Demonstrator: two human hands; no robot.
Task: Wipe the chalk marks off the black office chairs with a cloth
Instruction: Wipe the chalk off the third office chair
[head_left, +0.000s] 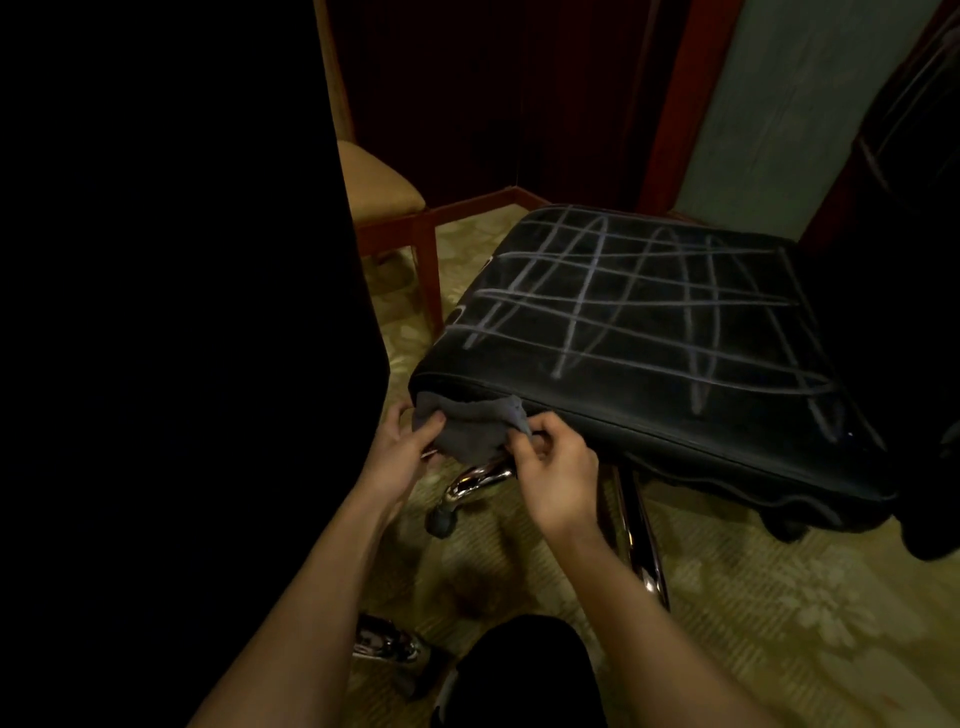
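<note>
Both hands sit just below the front edge of the seat, and I see them sharing one crumpled grey cloth. My left hand pinches the cloth's left end between thumb and curled fingers; my right hand pinches its right end the same way, fingers bent inward. The cloth touches the seat's front corner at about 7 o'clock of the cushion.

The black padded office chair seat fills the middle and 3 o'clock side of my view, and pale criss-crossed chalk lines cover its top. Beneath it, a shiny chrome chair base shows below the cloth, standing on a pale green patterned carpet. At 11 o'clock stands a red-brown wooden chair with a tan cushion. A large black shape fills the 9 o'clock side; I cannot tell what it is.
</note>
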